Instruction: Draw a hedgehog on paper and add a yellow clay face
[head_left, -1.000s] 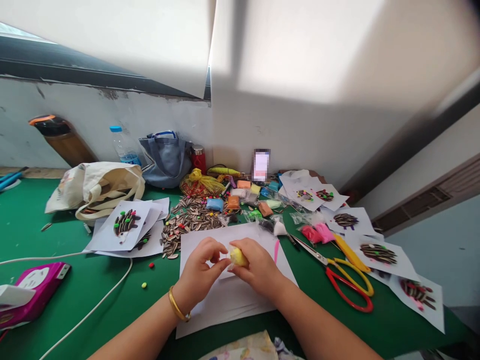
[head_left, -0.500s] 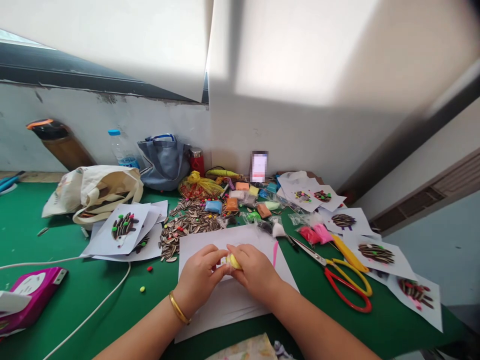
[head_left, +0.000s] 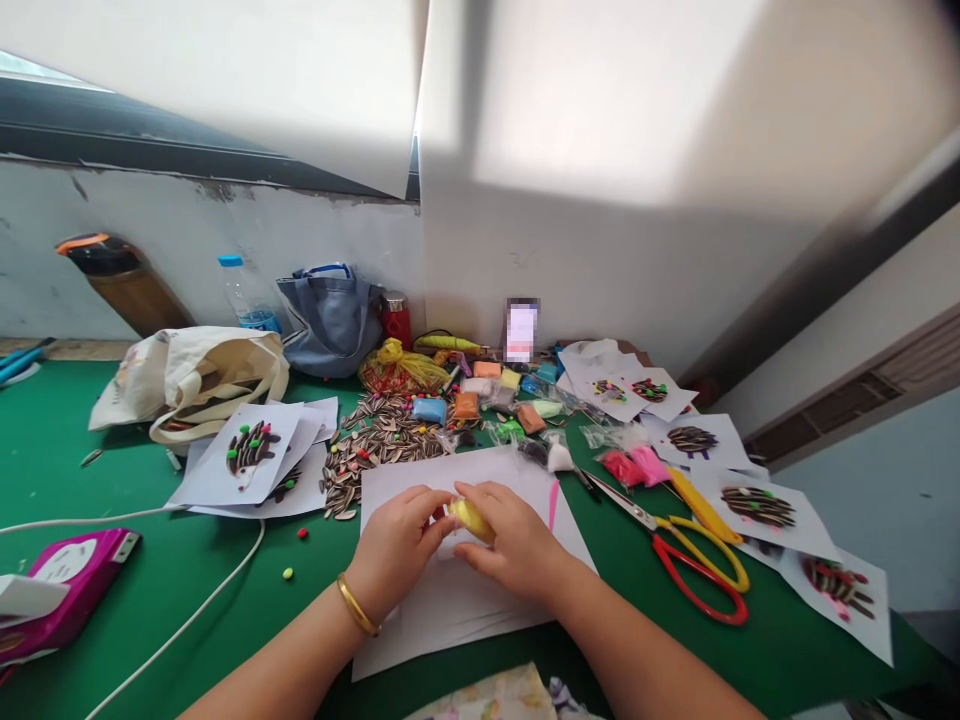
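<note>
Above the stack of white paper (head_left: 420, 620), a small packet of yellow clay (head_left: 472, 520) in clear wrap is between my two hands. My left hand (head_left: 401, 540) pinches the packet's left end with thumb and fingers. My right hand (head_left: 514, 535) curls around its right side, fingers over the top and the thumb a little apart below. Part of the packet is hidden by the fingers. A pink strip (head_left: 553, 505) lies on the paper just right of my right hand. Sunflower seeds (head_left: 382, 445) are heaped beyond my left hand.
Scissors (head_left: 675, 550) with red and yellow handles lie to the right, beside a yellow cutter (head_left: 705, 508). Several clay packets (head_left: 466, 405) lie behind the paper. Seed pictures (head_left: 757, 507) line the right edge; others (head_left: 251, 455) lie left. A white cable (head_left: 202, 625) crosses the green table.
My right thumb has moved down and away from the packet, and more of the yellow clay shows. The view has shifted slightly.
</note>
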